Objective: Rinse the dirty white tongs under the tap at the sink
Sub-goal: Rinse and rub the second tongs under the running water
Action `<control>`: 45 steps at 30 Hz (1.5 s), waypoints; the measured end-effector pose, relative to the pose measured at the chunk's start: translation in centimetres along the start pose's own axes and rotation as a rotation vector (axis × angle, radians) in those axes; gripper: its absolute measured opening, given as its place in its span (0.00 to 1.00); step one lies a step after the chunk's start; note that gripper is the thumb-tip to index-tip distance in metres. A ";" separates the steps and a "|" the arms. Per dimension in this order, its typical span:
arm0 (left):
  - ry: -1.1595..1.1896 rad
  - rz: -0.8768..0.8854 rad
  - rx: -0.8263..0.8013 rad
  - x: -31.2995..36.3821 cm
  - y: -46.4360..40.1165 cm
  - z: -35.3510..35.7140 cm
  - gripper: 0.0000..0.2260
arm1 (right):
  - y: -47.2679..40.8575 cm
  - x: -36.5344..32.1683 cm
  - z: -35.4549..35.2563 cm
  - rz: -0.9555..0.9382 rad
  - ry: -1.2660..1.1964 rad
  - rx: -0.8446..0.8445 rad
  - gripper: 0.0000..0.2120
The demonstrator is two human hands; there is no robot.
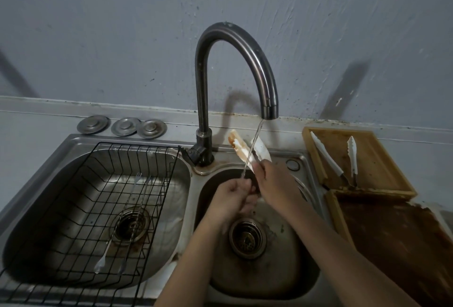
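A curved tap [235,71] stands behind a double sink [196,184]. Left of the tap, a black wire rack [103,203] sits in the large basin with two long forks [122,223] lying on it, and three round metal plugs [122,126] rest on the counter behind. Right of the tap, two more white tongs [338,159] lie on a stained wooden tray [382,159]. Under the spout, the dirty tongs [247,149] point up and away, their two white blades spread, the left one smeared brown. A thin stream of water [252,149] runs between them. The right hand [272,181] is closed around the tongs' handle; the left hand [232,196], fingers curled, touches the handle's lower end over the small basin's drain [247,238].
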State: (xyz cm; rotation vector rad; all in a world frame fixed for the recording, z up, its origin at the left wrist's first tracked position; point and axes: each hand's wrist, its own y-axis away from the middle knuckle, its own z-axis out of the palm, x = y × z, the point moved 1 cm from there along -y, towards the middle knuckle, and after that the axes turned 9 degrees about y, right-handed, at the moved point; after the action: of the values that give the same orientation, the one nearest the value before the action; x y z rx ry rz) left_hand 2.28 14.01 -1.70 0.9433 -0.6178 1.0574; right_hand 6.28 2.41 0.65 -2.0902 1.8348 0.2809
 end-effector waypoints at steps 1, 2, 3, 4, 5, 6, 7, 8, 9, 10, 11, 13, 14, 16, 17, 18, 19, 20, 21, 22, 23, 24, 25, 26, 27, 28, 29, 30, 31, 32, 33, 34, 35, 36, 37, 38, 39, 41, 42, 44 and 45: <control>0.108 -0.020 -0.009 -0.1 -0.1 0.1 0.12 | 0.2 -0.3 0.2 0.004 0.035 -0.020 0.21; 0.192 -0.039 0.024 -0.2 -0.3 0.1 0.11 | 0.5 -0.7 0.6 0.012 0.064 -0.043 0.21; 0.259 -0.054 0.076 -0.4 -0.5 0.0 0.10 | 0.7 -1.1 1.0 0.023 0.080 -0.067 0.21; 0.309 -0.067 0.124 -0.7 -0.6 0.0 0.08 | 0.8 -1.3 1.2 0.038 0.084 -0.096 0.22; 0.348 -0.081 0.148 -1.0 -0.7 -0.1 0.07 | 0.8 -1.3 1.4 0.054 0.077 -0.128 0.23; 0.372 -0.096 0.152 -1.3 -0.7 -0.3 0.07 | 0.8 -1.3 1.4 0.064 0.069 -0.163 0.24; 0.383 -0.113 0.145 -1.6 -0.7 -0.5 0.07 | 0.8 -1.1 1.4 0.062 0.066 -0.191 0.24; 0.398 -0.131 0.141 -1.6 -0.7 -0.6 0.08 | 0.7 -0.9 1.4 0.050 0.075 -0.212 0.24; 0.427 -0.147 0.149 -1.7 -0.7 -0.8 0.10 | 0.7 -0.8 1.3 0.029 0.091 -0.222 0.23; 0.473 -0.169 0.165 -1.7 -0.8 -0.8 0.13 | 0.7 -0.7 1.3 0.009 0.102 -0.222 0.23; 0.526 -0.193 0.181 -1.7 -0.9 -0.8 0.15 | 0.8 -0.7 1.3 -0.005 0.101 -0.217 0.22; 0.565 -0.216 0.211 -1.5 -1.3 -0.7 0.18 | 1.0 -0.9 1.3 -0.007 0.104 -0.208 0.21; 0.540 -0.212 0.211 -1.6 -1.4 -0.6 0.18 | 1.0 -0.8 1.2 -0.001 0.112 -0.204 0.21; 0.449 -0.194 0.173 -1.6 -1.4 -0.5 0.15 | 0.7 -0.6 1.2 0.002 0.135 -0.213 0.20; 0.397 -0.192 0.152 -1.7 -1.3 -0.5 0.13 | 0.6 -0.4 1.2 -0.010 0.162 -0.239 0.20; 0.356 -0.194 0.141 -1.8 -1.3 -0.5 0.12 | 0.5 -0.2 1.2 -0.022 0.184 -0.269 0.19; 0.334 -0.199 0.138 -1.9 -1.3 -0.5 0.11 | 0.4 0.1 1.2 -0.024 0.185 -0.291 0.19; 0.331 -0.207 0.134 -1.9 -1.4 -0.6 0.12 | 0.3 0.3 1.2 -0.018 0.167 -0.304 0.20; 0.349 -0.220 0.125 -1.9 -1.4 -0.6 0.13 | 0.4 0.5 1.2 -0.007 0.142 -0.308 0.21; 0.380 -0.243 0.118 -1.9 -1.4 -0.6 0.15 | 0.5 0.6 1.1 0.001 0.128 -0.307 0.22; 0.411 -0.272 0.119 -1.9 -1.4 -0.6 0.19 | 0.7 0.7 1.1 0.001 0.121 -0.311 0.23; 0.431 -0.301 0.122 -1.9 -1.4 -0.7 0.22 | 0.9 0.9 1.1 -0.005 0.120 -0.326 0.23; 0.432 -0.322 0.121 -2.0 -1.4 -0.7 0.24 | 1.1 1.1 1.1 -0.015 0.119 -0.339 0.23; 0.420 -0.337 0.114 -2.1 -1.3 -0.8 0.26 | 1.3 1.2 1.1 -0.022 0.119 -0.346 0.22; 0.402 -0.348 0.100 -2.1 -1.2 -0.8 0.27 | 1.5 1.4 1.0 -0.029 0.118 -0.346 0.21; 0.384 -0.356 0.079 -2.2 -1.0 -0.7 0.27 | 1.6 1.5 0.9 -0.036 0.113 -0.342 0.20; 0.359 -0.361 0.057 -2.4 -0.9 -0.6 0.27 | 1.8 1.7 0.8 -0.045 0.105 -0.338 0.19; 0.327 -0.363 0.042 -2.5 -0.8 -0.5 0.25 | 1.9 1.8 0.6 -0.058 0.104 -0.341 0.18; 0.291 -0.361 0.035 -2.7 -0.8 -0.4 0.23 | 2.0 2.0 0.4 -0.072 0.109 -0.351 0.19; 0.255 -0.360 0.029 -2.8 -0.7 -0.3 0.22 | 2.1 2.2 0.2 -0.082 0.111 -0.361 0.19; 0.222 -0.365 0.025 -2.8 -0.8 -0.3 0.22 | 2.2 2.4 -0.1 -0.086 0.105 -0.367 0.19; 0.205 -0.378 0.021 -2.8 -0.7 -0.3 0.23 | 2.4 2.6 -0.3 -0.089 0.092 -0.364 0.18; 0.213 -0.397 0.020 -2.7 -0.7 -0.3 0.26 | 2.7 2.8 -0.6 -0.095 0.077 -0.356 0.18; 0.252 -0.420 0.024 -2.7 -0.7 -0.5 0.31 | 2.9 2.8 -0.6 -0.100 0.059 -0.348 0.17; 0.301 -0.437 0.028 -2.7 -0.7 -0.5 0.35 | 3.2 2.9 -0.8 -0.102 0.040 -0.337 0.17; 0.348 -0.448 0.030 -2.8 -0.7 -0.6 0.39 | 3.5 2.9 -0.9 -0.101 0.022 -0.325 0.16; 0.378 -0.454 0.033 -2.8 -0.6 -0.6 0.42 | 3.7 2.8 -1.0 -0.099 0.009 -0.309 0.16; 0.400 -0.462 0.022 -3.1 -0.6 -0.5 0.44 | 4.0 2.8 -1.1 -0.097 0.005 -0.279 0.15; 0.389 -0.459 0.014 -3.1 -0.4 -0.4 0.44 | 4.1 2.8 -1.2 -0.097 0.004 -0.266 0.15; 0.325 -0.450 -0.003 -3.1 -0.3 -0.2 0.40 | 4.4 3.0 -1.4 -0.098 -0.001 -0.251 0.16; 0.290 -0.451 -0.010 -3.0 -0.3 -0.2 0.40 | 4.5 3.1 -1.5 -0.097 -0.003 -0.256 0.17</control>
State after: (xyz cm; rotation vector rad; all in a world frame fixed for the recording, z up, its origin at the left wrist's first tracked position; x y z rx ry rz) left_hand 1.36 12.75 -4.31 0.8486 -0.1561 0.7627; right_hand 2.19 -1.50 0.31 -2.3382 1.7679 0.5177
